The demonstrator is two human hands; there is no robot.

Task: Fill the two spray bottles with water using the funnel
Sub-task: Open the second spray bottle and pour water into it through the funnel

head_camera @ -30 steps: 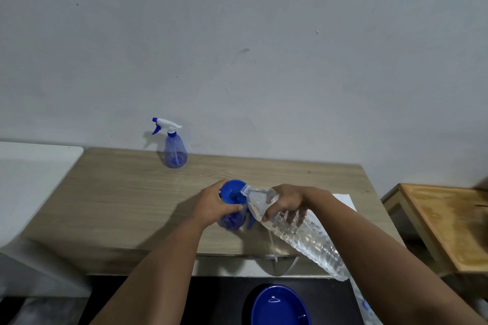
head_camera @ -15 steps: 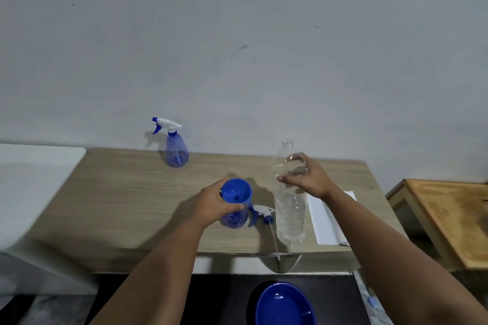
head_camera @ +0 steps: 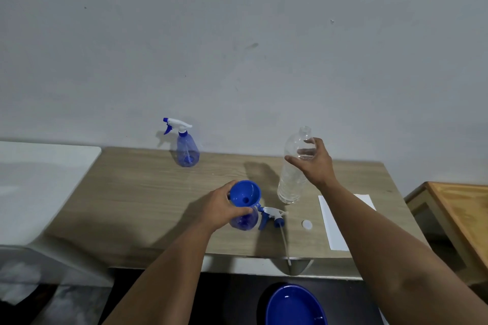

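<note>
My left hand [head_camera: 220,208] grips the blue funnel [head_camera: 248,191], which sits tilted in the mouth of a blue spray bottle [head_camera: 244,221] near the table's front edge. This bottle's white-and-blue spray head [head_camera: 272,215] lies beside it, its tube reaching past the edge. The clear water bottle [head_camera: 290,182] stands upright and uncapped to the right. My right hand [head_camera: 315,163] has its fingers spread loosely about the bottle's upper part. A second spray bottle [head_camera: 187,150], head fitted, stands by the wall.
A white bottle cap [head_camera: 306,224] and a sheet of paper [head_camera: 332,227] lie on the wooden table [head_camera: 132,192]. A blue bowl [head_camera: 293,306] sits below the front edge. There is a white surface [head_camera: 39,174] at left and a wooden side table [head_camera: 462,211] at right.
The water bottle went from tilted over the funnel to standing upright on the table. My right hand has loosened its hold on it. My left hand stayed on the funnel.
</note>
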